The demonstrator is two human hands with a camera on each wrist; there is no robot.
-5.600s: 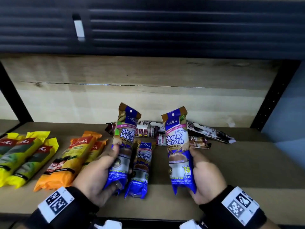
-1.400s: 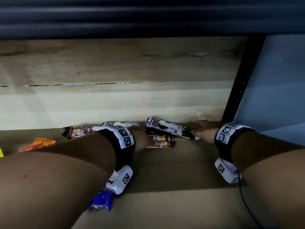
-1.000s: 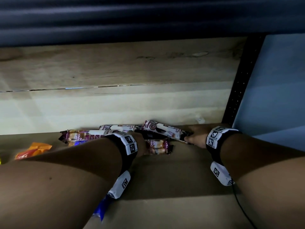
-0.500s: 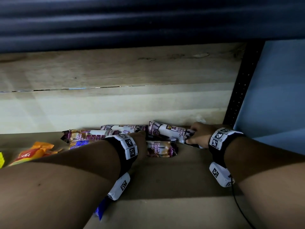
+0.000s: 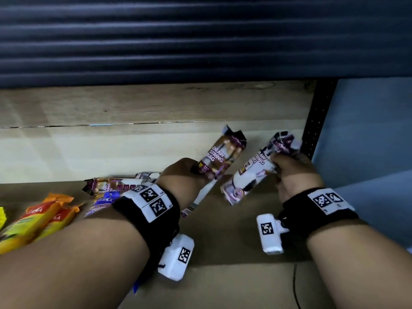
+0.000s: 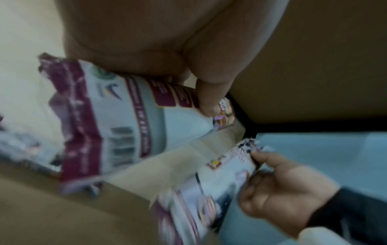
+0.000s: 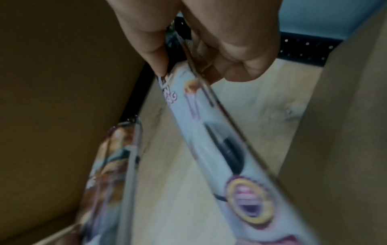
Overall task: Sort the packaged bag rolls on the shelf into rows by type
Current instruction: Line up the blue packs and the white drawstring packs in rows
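Observation:
My left hand (image 5: 194, 172) grips a maroon-and-white "Draw String Bag" pack (image 5: 220, 156) round its lower part and holds it tilted up off the shelf. The left wrist view shows that pack (image 6: 130, 119) with a fingertip curled onto it. My right hand (image 5: 281, 166) pinches the top end of a second, whiter draw-string pack (image 5: 252, 175), also lifted and slanted. In the right wrist view this pack (image 7: 220, 140) hangs from thumb and fingers. More draw-string packs (image 5: 116, 186) lie at the back of the shelf, partly behind my left wrist.
Orange packs (image 5: 42, 219) lie in a row at the left, with a blue pack (image 5: 104, 200) beside them. The brown shelf board (image 5: 223, 286) runs to a black perforated post (image 5: 316, 121) at the right. A pale wooden back panel (image 5: 111, 150) closes the rear.
Both hands were reaching flat into the back pile. Each has since taken a draw-string pack and lifted it off the shelf, tilting it upright and pulling it toward me.

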